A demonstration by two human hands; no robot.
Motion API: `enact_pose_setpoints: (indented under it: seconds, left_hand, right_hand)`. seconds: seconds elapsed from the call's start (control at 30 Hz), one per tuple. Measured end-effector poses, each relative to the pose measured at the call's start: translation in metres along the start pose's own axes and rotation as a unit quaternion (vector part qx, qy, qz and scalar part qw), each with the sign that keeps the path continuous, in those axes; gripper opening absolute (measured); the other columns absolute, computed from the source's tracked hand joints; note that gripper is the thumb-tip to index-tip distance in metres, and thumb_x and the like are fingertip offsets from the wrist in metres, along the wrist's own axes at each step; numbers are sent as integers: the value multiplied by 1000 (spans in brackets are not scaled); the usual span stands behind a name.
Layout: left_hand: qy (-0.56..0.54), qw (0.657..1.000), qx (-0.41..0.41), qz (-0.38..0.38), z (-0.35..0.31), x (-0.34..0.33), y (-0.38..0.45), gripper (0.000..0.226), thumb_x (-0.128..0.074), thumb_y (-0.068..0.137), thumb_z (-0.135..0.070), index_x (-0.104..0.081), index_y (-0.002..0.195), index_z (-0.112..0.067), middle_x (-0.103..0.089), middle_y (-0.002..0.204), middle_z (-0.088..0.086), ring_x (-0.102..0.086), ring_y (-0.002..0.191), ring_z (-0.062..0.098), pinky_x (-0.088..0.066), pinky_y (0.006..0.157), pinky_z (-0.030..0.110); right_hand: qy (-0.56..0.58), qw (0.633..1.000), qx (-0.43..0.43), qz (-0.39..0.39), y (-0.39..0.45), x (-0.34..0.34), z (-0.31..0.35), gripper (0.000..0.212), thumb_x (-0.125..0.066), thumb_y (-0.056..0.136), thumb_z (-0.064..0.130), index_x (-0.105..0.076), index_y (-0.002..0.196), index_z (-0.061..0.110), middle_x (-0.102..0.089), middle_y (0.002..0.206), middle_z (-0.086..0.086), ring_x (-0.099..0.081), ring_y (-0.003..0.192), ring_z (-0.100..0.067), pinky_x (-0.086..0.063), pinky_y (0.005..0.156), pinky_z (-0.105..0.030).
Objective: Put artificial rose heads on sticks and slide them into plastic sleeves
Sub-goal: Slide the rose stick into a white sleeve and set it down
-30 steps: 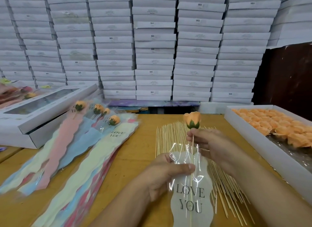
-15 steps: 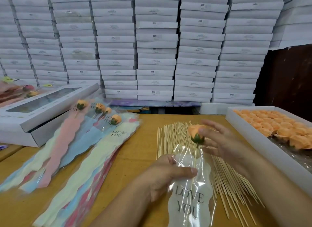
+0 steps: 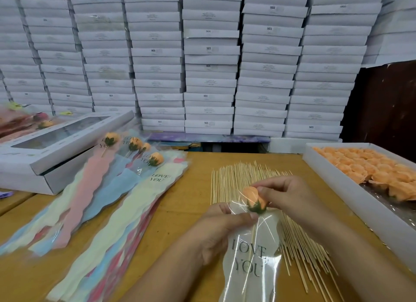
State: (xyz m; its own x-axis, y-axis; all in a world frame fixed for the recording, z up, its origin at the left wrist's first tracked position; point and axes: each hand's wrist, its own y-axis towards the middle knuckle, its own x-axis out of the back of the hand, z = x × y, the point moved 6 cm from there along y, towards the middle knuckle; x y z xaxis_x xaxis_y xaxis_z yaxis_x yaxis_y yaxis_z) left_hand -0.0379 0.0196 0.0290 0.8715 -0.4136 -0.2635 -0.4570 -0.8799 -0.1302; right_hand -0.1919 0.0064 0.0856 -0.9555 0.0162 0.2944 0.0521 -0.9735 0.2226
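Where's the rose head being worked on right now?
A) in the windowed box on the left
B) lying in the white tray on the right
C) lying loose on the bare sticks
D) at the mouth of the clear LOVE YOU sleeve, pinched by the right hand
D: the right hand pinches the rose head at the top of the clear sleeve, which the left hand grips.

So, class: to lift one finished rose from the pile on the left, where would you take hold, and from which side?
Probably pinch the sleeved stem just below the orange head, coming from above. The sleeves lie flat and overlapping on the table, and the petals look easily crushed.
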Motion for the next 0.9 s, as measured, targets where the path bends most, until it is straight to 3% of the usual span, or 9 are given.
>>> enact_pose_setpoints:
  seconds: [0.1, 0.2, 0.3, 0.4, 0.5, 0.6, 0.73, 0.8, 0.9]
  left_hand:
    - [-15, 1000, 4, -12, 0, 0, 0, 4, -83, 75, -13, -81, 77, -15, -77, 88, 13, -73, 74, 20, -58, 67, 29]
    - [-40, 999, 12, -15, 0, 0, 0, 12, -85, 73, -18, -77, 80, -12, -75, 88, 16, -72, 70, 24, -59, 63, 33]
    - [-42, 998, 23, -36, -2, 1, -2, 41, -86, 70, -20, -62, 100, -6, -72, 91, 18, -69, 70, 27, -59, 65, 34]
    - [-54, 997, 23, -51, -3, 2, -3, 45, -86, 66, -18, -62, 102, -5, -74, 88, 15, -71, 68, 24, -57, 58, 29]
    - [-64, 996, 26, -48, -3, 1, -3, 41, -83, 72, -18, -65, 105, -2, -74, 102, 20, -73, 79, 26, -59, 65, 30]
    - [-71, 996, 16, -51, -4, 4, -2, 27, -81, 74, -22, -68, 93, -8, -77, 88, 13, -74, 68, 18, -55, 52, 21]
    - [-90, 995, 19, -45, -10, 5, -6, 9, -80, 72, -19, -77, 72, -10, -76, 74, 10, -73, 58, 17, -54, 46, 22]
    - [-76, 995, 28, -57, -9, 7, -7, 20, -80, 72, -20, -67, 82, -9, -76, 71, 9, -72, 55, 15, -52, 42, 20]
    - [-58, 995, 36, -66, -7, 6, -7, 41, -85, 65, -23, -57, 92, -11, -76, 73, 7, -73, 57, 15, -52, 43, 20]
  right_hand:
    - [-28, 1000, -4, -12, 1, -4, -3, 18, -69, 90, 8, -81, 91, 22, -78, 88, 4, -74, 87, -14, -58, 88, -38]
    - [-42, 999, -10, 9, -1, -11, -3, 18, -67, 93, 17, -81, 84, 24, -78, 86, 9, -73, 84, -6, -56, 85, -36]
    - [-34, 998, -35, 40, -4, -16, -5, 38, -56, 96, 45, -80, 78, 20, -77, 79, 4, -73, 78, -7, -52, 86, -38]
    - [0, 994, -94, 64, -4, -20, -13, 57, -42, 90, 65, -80, 93, 22, -78, 91, -1, -73, 93, -20, -48, 100, -44]
    - [-4, 990, -121, 70, -3, -23, -16, 56, -38, 93, 66, -74, 110, 27, -78, 100, 4, -69, 105, -23, -42, 108, -49]
    - [-8, 991, -110, 69, -2, -21, -13, 52, -39, 95, 61, -75, 105, 25, -77, 100, 6, -66, 109, -21, -42, 108, -48]
    - [5, 998, -70, -3, 1, -8, -7, 37, -45, 101, 41, -76, 92, 24, -76, 90, 13, -69, 99, -15, -51, 81, -30]
    - [-8, 999, -48, -6, 0, -7, -6, 31, -47, 102, 36, -75, 94, 26, -75, 91, 15, -69, 97, -10, -49, 77, -26]
    - [-24, 1000, -13, -7, -2, -8, -4, 26, -48, 101, 33, -74, 99, 33, -74, 94, 17, -67, 95, -2, -49, 87, -30]
